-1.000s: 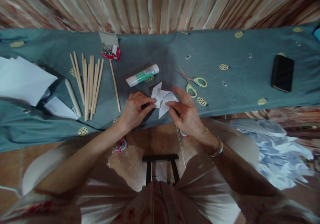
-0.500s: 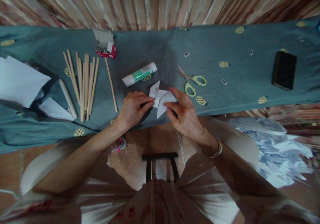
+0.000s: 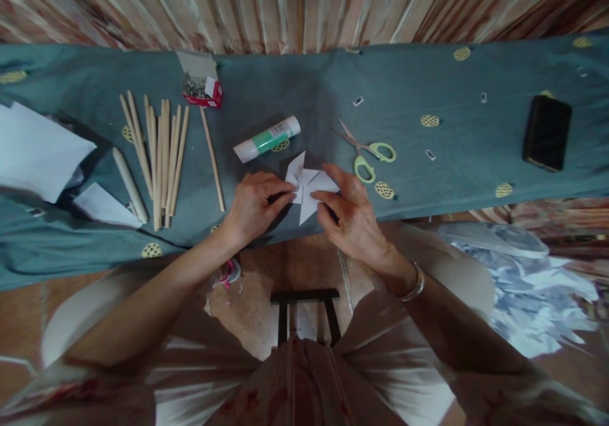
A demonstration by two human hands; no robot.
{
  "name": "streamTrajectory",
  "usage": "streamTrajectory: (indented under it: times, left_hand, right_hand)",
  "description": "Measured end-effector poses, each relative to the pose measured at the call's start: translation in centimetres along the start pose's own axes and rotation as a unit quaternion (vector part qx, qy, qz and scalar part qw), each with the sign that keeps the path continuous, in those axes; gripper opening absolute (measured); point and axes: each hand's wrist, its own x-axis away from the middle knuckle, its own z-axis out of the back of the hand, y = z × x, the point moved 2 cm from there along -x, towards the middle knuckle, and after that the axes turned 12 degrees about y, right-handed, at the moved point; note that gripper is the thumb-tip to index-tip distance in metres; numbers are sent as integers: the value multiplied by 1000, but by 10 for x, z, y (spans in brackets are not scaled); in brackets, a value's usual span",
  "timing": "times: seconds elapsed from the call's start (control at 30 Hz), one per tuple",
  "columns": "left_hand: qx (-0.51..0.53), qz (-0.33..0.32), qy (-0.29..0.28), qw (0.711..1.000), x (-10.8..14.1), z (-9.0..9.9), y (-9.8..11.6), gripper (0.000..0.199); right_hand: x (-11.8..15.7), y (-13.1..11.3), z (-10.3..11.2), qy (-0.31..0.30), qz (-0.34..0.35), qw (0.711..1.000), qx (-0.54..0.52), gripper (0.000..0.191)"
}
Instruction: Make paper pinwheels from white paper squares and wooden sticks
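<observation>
A white paper pinwheel [image 3: 308,209] with folded blades lies near the front edge of the cloth-covered table, between my hands. My left hand [image 3: 255,204] pinches its left side between thumb and forefinger. On the opposite side, my right hand [image 3: 351,213] grips the pinwheel, its forefinger stretched along the upper right blade and the other fingers bent at its middle. Just beyond the paper lies a green and white glue stick [image 3: 267,139]. Scissors [image 3: 365,151] with light green handles rest to the right, close to my right hand.
Several wooden sticks [image 3: 164,166] lie at the left, with a lone stick [image 3: 212,160] beside them. Behind stands an open red box [image 3: 202,91] of small metal pins. White paper sheets [image 3: 42,150] are far left, a black phone [image 3: 547,133] far right. Paper scraps [image 3: 537,293] fill a bag below.
My left hand keeps its pinch on the pinwheel, and my right fingers have shifted slightly on the paper. The view has moved a little; the table things stay put.
</observation>
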Motion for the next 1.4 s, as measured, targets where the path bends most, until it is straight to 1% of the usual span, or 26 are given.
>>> streamTrajectory:
  times: [0.17, 0.37, 0.57, 0.8, 1.03, 1.2, 1.4]
  left_hand:
    - [-4, 11, -7, 1000, 1, 0, -1, 20]
    - [-4, 4, -10, 1000, 0, 0, -1, 19]
    - [-4, -8, -4, 1000, 1, 1, 0, 19]
    - [-12, -4, -16, 1000, 1, 0, 0, 20]
    - [-17, -4, -23, 1000, 1, 0, -1, 21]
    - [-30, -14, -24, 999, 2, 0, 1, 18]
    - [-19, -21, -7, 1000, 5, 1, 4, 17]
  right_hand:
    - [0, -1, -3, -17, 7, 1000, 20, 28]
    - [-1, -1, -9, -37, 23, 999, 29, 35]
    - [-2, 0, -13, -39, 24, 999, 28, 39]
    - [-4, -3, -13, -52, 39, 997, 50, 44]
    - [-2, -3, -18, -84, 25, 996, 34, 47]
    - [-2, -3, -20, -87, 35, 996, 11, 48]
    - [-1, 1, -19, -77, 19, 997, 8, 46]
